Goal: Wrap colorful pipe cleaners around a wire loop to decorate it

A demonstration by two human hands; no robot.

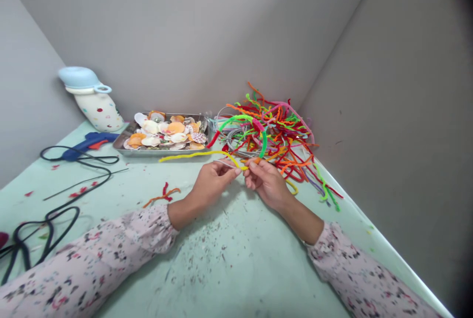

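Observation:
Between my two hands is a hoop of wire wrapped in coloured pipe cleaner [236, 118], with red, green, pink, teal and orange stretches. My right hand [269, 183] pinches the hoop at its orange part, near the bottom. A yellow pipe cleaner [192, 155] starts at the fingertips and its long loose end reaches left towards the tray. My left hand [212, 182] is closed, thumb against forefinger, on the yellow pipe cleaner beside the bare wire. The fingertips of both hands nearly meet. My fingers partly hide where yellow and wire join.
Behind my hands stands a metal tray [162, 152] of seashells [177, 128]. Right of it lies a tangled heap of pipe cleaners [291, 131]. A blue glue gun [83, 146], a black cord [107, 175] and a bottle [96, 106] are at left. Orange and red scraps [162, 196] lie nearer.

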